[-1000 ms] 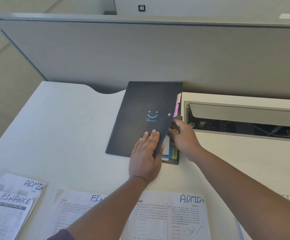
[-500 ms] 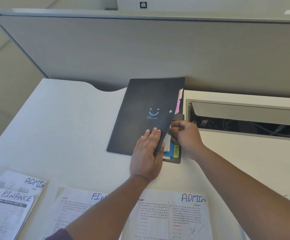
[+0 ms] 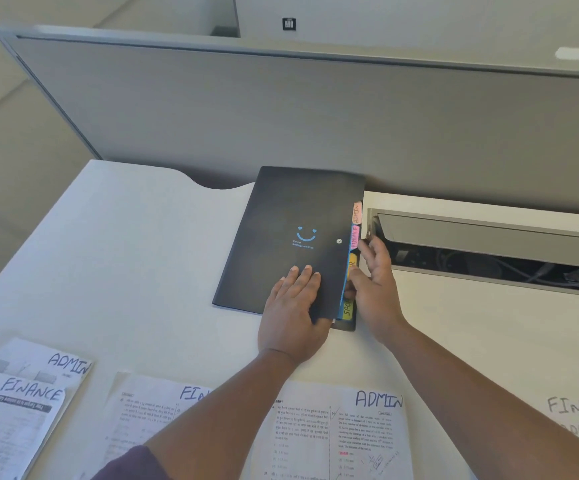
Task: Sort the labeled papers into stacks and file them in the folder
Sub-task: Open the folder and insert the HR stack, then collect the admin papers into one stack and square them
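Note:
A black folder (image 3: 291,237) with a blue smiley lies shut at the back of the white desk (image 3: 125,265). Coloured tabs (image 3: 355,226) reading ADMIN and FINANCE stick out of its right edge. My left hand (image 3: 295,306) presses flat on the folder's near right corner. My right hand (image 3: 373,285) is at the tabbed edge, thumb tucked in by the yellow tab, fingers stretched along the dividers. Labeled papers lie along the near edge: an ADMIN sheet (image 3: 70,367), a FINANCE sheet (image 3: 32,393), another FINANCE sheet (image 3: 191,393) partly under my arm, and an ADMIN sheet (image 3: 378,400).
A grey partition (image 3: 281,109) rises right behind the folder. An open cable tray (image 3: 489,258) with wires is sunk into the desk just right of my right hand. One more sheet (image 3: 575,410) marked FINANCE and ADMIN lies at the near right edge.
My right hand has slid farther up the folder's tabbed edge and its fingers have straightened out. The dividers sit more in line under the cover. My left hand stays pressed on the corner.

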A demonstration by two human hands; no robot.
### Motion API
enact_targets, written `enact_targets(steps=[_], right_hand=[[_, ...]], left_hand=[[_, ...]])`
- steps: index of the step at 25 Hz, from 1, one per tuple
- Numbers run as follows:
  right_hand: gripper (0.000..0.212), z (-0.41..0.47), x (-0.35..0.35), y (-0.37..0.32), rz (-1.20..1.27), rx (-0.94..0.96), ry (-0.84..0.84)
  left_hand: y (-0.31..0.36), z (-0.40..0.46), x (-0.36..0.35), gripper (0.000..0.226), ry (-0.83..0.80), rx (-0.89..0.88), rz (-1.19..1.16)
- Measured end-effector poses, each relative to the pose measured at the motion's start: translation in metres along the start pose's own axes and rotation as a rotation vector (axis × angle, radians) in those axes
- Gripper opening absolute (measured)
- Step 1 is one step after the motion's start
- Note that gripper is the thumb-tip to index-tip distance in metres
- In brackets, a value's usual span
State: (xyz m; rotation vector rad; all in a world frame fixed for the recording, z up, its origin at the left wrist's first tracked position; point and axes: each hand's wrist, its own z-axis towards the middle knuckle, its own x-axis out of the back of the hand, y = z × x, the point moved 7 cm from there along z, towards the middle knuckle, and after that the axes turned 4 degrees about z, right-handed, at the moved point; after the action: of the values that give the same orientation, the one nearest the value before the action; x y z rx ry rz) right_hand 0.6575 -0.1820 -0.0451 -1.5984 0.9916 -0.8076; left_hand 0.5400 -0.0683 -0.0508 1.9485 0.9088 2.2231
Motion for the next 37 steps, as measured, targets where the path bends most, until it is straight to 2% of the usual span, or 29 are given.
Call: enact_targets(steps=[4, 8, 10, 12, 15, 18, 21, 24, 27, 29, 31, 33, 37], right_hand=[[0.066, -0.006, 0.009, 0.000, -0.030, -0.082, 0.019], [0.052, -0.026, 0.025, -0.009, -0.193, -0.083, 0.006], [0.044, -0.039, 0.035, -0.017, -0.234, -0.086, -0.010], [0.035, -0.058, 0.046, -0.021, -0.301, -0.112, -0.046], [0.033, -0.097, 0.059, -0.019, -0.364, -0.162, -0.118], [0.034, -0.142, 0.071, -0.018, -0.383, -0.154, -0.151], [0.032, -0.188, 0.088, -0.014, -0.394, -0.147, -0.170], [0.031, -0.233, 0.104, 0.001, -0.428, -0.202, -0.152], [0.049, -0.272, 0.112, 0.022, -0.455, -0.304, -0.083], [0.060, -0.293, 0.111, 0.033, -0.475, -0.352, -0.032], [0.062, -0.309, 0.107, 0.040, -0.468, -0.388, 0.023], [0.052, -0.320, 0.102, 0.045, -0.466, -0.419, 0.053], [0.010, -0.331, 0.088, 0.061, -0.409, -0.441, -0.004]], left_hand=[[-0.001, 0.003, -0.005, 0.091, -0.031, 0.014, 0.093], [0.002, 0.003, -0.008, 0.125, -0.088, 0.030, 0.128], [0.002, 0.002, -0.006, 0.132, -0.101, 0.035, 0.137], [0.003, 0.001, -0.004, 0.130, -0.147, 0.036, 0.141], [0.008, 0.003, 0.015, 0.114, -0.243, 0.010, 0.133], [0.025, -0.010, 0.043, 0.099, -0.201, -0.091, 0.121], [0.028, -0.067, 0.057, 0.080, -0.166, -0.082, -0.043], [0.017, -0.159, 0.050, 0.069, -0.211, -0.001, -0.079], [0.010, -0.240, 0.045, 0.072, -0.266, 0.017, 0.034], [0.010, -0.280, 0.039, 0.084, -0.377, -0.008, 0.187], [0.013, -0.305, 0.032, 0.096, -0.486, -0.062, 0.320], [0.019, -0.318, 0.026, 0.097, -0.556, -0.095, 0.379], [0.028, -0.318, 0.025, 0.095, -0.574, -0.138, 0.412]])
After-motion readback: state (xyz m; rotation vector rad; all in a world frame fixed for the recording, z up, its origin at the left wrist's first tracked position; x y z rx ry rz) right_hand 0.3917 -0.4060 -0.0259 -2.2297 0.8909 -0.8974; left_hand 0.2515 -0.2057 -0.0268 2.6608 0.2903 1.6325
